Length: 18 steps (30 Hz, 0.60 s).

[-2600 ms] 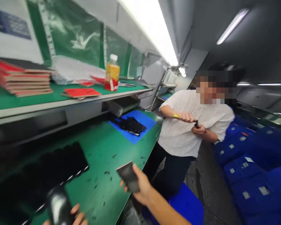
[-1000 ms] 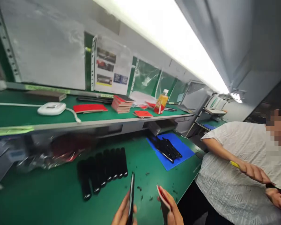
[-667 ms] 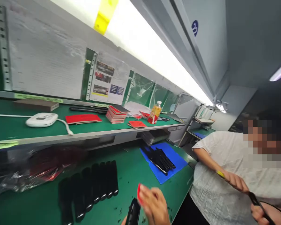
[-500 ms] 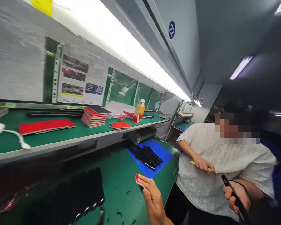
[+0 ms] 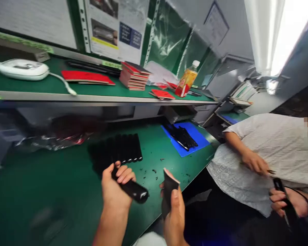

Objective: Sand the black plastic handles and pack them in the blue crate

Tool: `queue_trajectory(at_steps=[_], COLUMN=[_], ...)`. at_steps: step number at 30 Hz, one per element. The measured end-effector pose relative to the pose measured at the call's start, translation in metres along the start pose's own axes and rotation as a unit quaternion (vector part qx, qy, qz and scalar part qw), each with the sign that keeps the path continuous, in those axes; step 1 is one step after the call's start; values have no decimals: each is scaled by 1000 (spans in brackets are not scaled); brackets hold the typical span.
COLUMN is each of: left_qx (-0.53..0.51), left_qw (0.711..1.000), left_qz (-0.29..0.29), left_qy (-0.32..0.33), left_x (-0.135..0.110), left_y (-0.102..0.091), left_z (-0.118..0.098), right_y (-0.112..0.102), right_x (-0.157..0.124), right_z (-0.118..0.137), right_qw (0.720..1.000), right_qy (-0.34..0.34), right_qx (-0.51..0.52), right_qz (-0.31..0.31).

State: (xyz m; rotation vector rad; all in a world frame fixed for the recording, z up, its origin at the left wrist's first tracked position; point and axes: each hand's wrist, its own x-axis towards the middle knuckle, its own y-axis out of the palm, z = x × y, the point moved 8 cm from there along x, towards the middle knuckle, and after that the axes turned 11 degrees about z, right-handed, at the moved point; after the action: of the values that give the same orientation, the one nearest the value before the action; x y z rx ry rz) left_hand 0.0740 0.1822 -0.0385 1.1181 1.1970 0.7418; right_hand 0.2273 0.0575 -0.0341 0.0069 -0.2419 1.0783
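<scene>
My left hand (image 5: 115, 186) is closed around a glossy black cylindrical handle (image 5: 132, 190), held over the green bench top (image 5: 41, 191). My right hand (image 5: 175, 213) grips a small flat dark piece (image 5: 169, 191) with a reddish edge, upright near the bench's front edge. Just behind my left hand lies a row of several black handles (image 5: 118, 150) side by side. Small dark scraps (image 5: 154, 171) are scattered on the mat between the hands.
A co-worker in a white shirt (image 5: 267, 153) stands at right, hands on a black strap-like item (image 5: 282, 194). A blue mat (image 5: 187, 138) carries black parts. The upper shelf (image 5: 97, 97) bears red stacks (image 5: 135, 75), a bottle (image 5: 187, 79) and a white device (image 5: 23, 68).
The view swung down and left onto the bench. My left hand came back into sight gripping a black handle. My right hand lowered and the flat piece now shows its dark side.
</scene>
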Motion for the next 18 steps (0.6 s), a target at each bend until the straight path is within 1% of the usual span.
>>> queue_trajectory(at_steps=[1,2,3,4,5,6,7,10,11,12,13,14,15,16,17,18], left_qx=[-34,-62,-77,-85,-91,-94,-97,-107,-112,-115,-118,-121,-124,-128,-134,-139], left_qw=[999,998,997,996,996,995,995,993,993,992,992,992,992,992,991,990], left_qz=[-3,-7,-8,-8,-9,-14,-22,-47,-45,-38,-31,-25,-21,-18,-18,-18], left_qy=[0,-6,-18,-23,-22,-18,-12,-12,-21,-23,-20,-15,-11,-7,-5,-3], left_x=[1,4,6,9,12,16,19,30,32,34,34,33,31,29,27,25], left_y=[2,6,9,12,12,11,7,-9,-12,-12,-12,-11,-9,-7,-5,-3], left_z=[2,5,11,15,18,21,22,25,25,23,20,17,13,11,9,7], right_y=[-1,0,4,12,20,25,29,36,34,29,22,16,13,14,17,21], right_x=[0,0,-1,-4,-5,-5,0,18,28,41,54,65,72,75,74,71], right_z=[16,30,40,47,49,48,44,36,33,29,21,10,1,-6,-8,-6], right_qw=[996,982,959,926,894,870,859,853,874,912,952,982,997,999,991,976], right_qy=[-72,-150,-234,-316,-378,-414,-427,-421,-390,-328,-242,-144,-50,33,97,142], right_qx=[-60,-114,-161,-206,-241,-264,-276,-295,-278,-238,-180,-114,-56,6,74,146], right_qz=[-17,-25,-21,-2,19,38,55,88,81,68,49,33,26,35,55,81])
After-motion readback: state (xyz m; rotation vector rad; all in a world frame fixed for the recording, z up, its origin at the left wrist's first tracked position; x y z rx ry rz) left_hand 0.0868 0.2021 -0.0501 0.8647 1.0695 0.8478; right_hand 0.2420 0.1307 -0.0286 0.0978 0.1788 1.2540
